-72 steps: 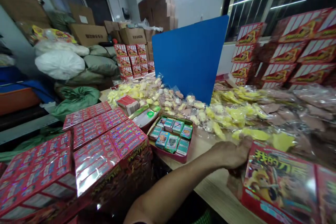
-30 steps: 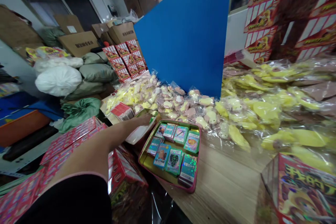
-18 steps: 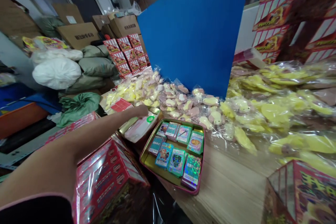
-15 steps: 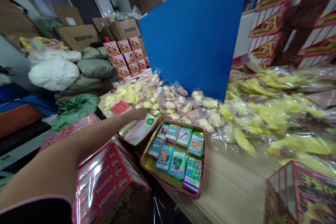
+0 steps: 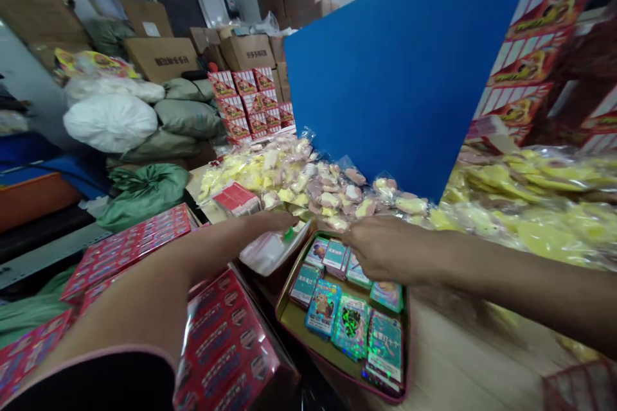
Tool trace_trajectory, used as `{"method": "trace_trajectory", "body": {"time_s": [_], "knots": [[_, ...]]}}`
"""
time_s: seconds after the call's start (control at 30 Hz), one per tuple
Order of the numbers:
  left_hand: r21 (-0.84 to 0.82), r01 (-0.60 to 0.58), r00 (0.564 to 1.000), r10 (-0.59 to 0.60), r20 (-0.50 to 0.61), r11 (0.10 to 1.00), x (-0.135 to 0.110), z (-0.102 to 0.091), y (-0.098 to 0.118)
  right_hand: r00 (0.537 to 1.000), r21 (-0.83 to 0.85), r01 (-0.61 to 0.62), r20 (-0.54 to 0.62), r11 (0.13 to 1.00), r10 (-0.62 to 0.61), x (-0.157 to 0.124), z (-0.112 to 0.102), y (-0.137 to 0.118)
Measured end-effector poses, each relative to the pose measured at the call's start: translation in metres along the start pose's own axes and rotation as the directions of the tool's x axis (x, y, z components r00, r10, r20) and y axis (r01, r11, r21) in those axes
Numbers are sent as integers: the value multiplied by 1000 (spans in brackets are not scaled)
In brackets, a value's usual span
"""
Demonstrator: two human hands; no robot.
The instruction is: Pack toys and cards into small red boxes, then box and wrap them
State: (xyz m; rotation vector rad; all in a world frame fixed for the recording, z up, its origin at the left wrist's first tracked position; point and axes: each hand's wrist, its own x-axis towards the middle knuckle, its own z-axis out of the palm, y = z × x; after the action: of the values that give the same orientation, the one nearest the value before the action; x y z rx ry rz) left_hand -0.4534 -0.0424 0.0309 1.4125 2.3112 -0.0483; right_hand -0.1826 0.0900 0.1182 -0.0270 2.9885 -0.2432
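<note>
A pink-rimmed tin tray (image 5: pixel 294 324) on the wooden table holds several small teal card packs (image 5: pixel 354 324). My right hand (image 5: pixel 380 247) hovers over the far end of the tray with its fingers curled down onto the packs there; what they grip is hidden. My left hand (image 5: pixel 270 221) reaches across red boxes and rests its fingers on a flat pale packet with a green ring (image 5: pixel 270 250) lying in a second tin just left of the tray.
A heap of bagged yellow and pink toys (image 5: pixel 308 180) stretches across the table behind the tray. An upright blue board (image 5: pixel 405 70) stands behind them. Red foil boxes (image 5: pixel 222 347) are stacked at near left and far right (image 5: pixel 544 45). Sacks and cartons fill the left background.
My right hand has come in from the right and now sits over the tray's far packs. My left hand stays at the pale packet. The view has shifted closer and rightward.
</note>
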Motion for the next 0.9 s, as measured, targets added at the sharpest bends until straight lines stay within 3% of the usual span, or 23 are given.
{"method": "trace_trajectory", "body": {"time_s": [0.1, 0.23, 0.33, 0.4, 0.5, 0.53, 0.6, 0.7, 0.8, 0.9], "knots": [[-158, 48, 999, -50, -9, 986, -7, -29, 1, 994, 0, -106, -4, 994, 106, 48, -6, -1], [-402, -6, 1000, -5, -26, 916, -23, -61, 17, 991, 263, -103, -50, 959, 120, 84, 0, 0], [-747, -73, 997, 24, -76, 660, -34, -62, 38, 967, 421, -135, -141, 897, 212, 95, 7, -5], [-866, -89, 995, 6, -99, 492, -36, -54, 51, 940, 465, -130, -224, 876, 259, 98, 11, -7], [-888, -98, 995, 26, -96, 450, -34, -45, 59, 929, 382, -14, -336, 924, 153, 100, 15, -4], [-882, -95, 995, 53, -79, 461, -32, -45, 58, 932, 344, 10, -343, 939, 116, 101, 14, -2], [-794, -36, 996, 83, 19, 606, -29, -46, 48, 941, 321, -25, -311, 947, 130, 102, 12, 5], [-474, 150, 978, -61, 199, 867, -19, -41, 25, 918, 420, -225, -211, 879, 336, 102, 5, 15], [-287, 273, 939, -190, 286, 918, -4, -17, 7, 892, 481, -346, -99, 806, 442, 102, 3, 23], [-234, 245, 942, -175, 285, 941, 14, 12, 1, 921, 392, -326, -75, 860, 383, 103, 6, 24]]}}
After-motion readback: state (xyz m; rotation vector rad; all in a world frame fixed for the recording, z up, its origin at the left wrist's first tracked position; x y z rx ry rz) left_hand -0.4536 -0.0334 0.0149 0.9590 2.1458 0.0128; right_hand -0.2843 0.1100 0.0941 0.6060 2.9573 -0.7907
